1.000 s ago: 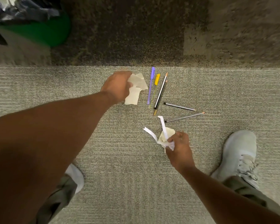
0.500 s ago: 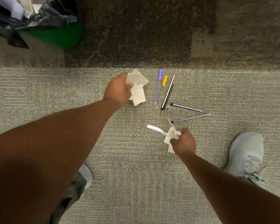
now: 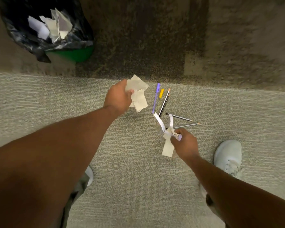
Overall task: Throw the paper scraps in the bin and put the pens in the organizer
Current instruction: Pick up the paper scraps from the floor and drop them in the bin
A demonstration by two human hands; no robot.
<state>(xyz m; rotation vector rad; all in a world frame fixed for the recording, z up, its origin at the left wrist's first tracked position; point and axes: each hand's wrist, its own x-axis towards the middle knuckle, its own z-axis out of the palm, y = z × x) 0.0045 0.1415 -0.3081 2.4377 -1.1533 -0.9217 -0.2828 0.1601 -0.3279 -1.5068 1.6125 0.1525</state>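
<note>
**On the carpet: both hands gripping paper scraps, pens lying loose**

Over the pale ribbed carpet (image 3: 39,102), holding two separate bundles of scrap. Left hand (image 3: 119,97): fingers closing around a wad of cream paper scraps (image 3: 137,94), pieces sticking out beyond the thumb toward the pens. Right hand (image 3: 185,142): fingers curling tight on a second bundle of scraps (image 3: 168,145), with two narrow white strips (image 3: 160,122) trailing up and away and one cream piece hanging below the fist.

Lying between and beyond the two hands, directly on the carpet: a purple pen (image 3: 155,98), a yellow-capped pen (image 3: 160,96) just beside it, and two pencils (image 3: 165,102) close alongside, all pointing roughly away from the viewer. Resting to the right of these, two more pencils (image 3: 182,118) angling toward each other, the nearer one ending near the right hand's knuckles. One white strip overlapping the lower end of the pen group as seen from above; contact cannot be told.

Standing well apart at upper left, on the darker carpet (image 3: 138,38): a green bin (image 3: 72,54) lined with a black bag (image 3: 76,30), already containing torn white paper (image 3: 51,27).

Showing at the lower edges, pale shoes (image 3: 228,155) either side of the arms.
</note>
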